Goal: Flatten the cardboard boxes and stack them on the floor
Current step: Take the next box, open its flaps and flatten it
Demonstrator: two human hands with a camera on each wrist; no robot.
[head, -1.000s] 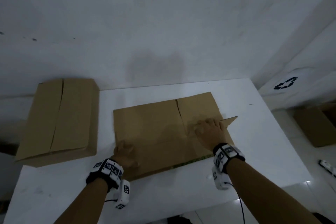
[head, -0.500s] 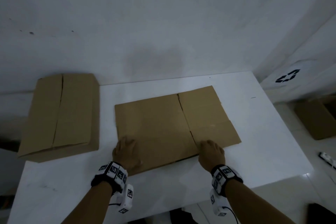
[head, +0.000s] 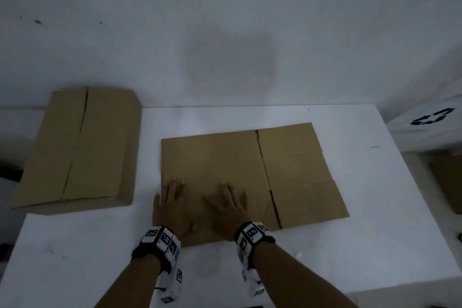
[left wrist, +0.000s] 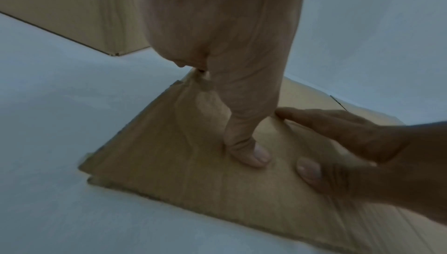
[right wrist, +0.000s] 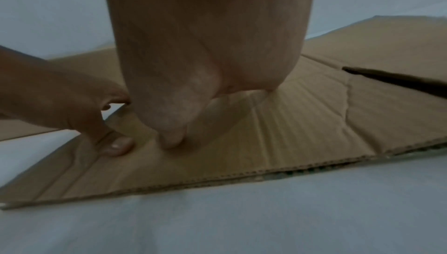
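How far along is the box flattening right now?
Done: one box lies flat on the table. In hand: left hand and right hand press flat on its near edge. Left: the second box at the table's left looks unflattened, and nothing is stacked on the floor yet.

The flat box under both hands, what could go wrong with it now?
The flattened box lies near the white table's front edge; if the left hand and right hand push toward the person, it may slide off. Both press its left half, so the right flaps may spring up. The unflattened box overhangs the table's left edge and might tip.
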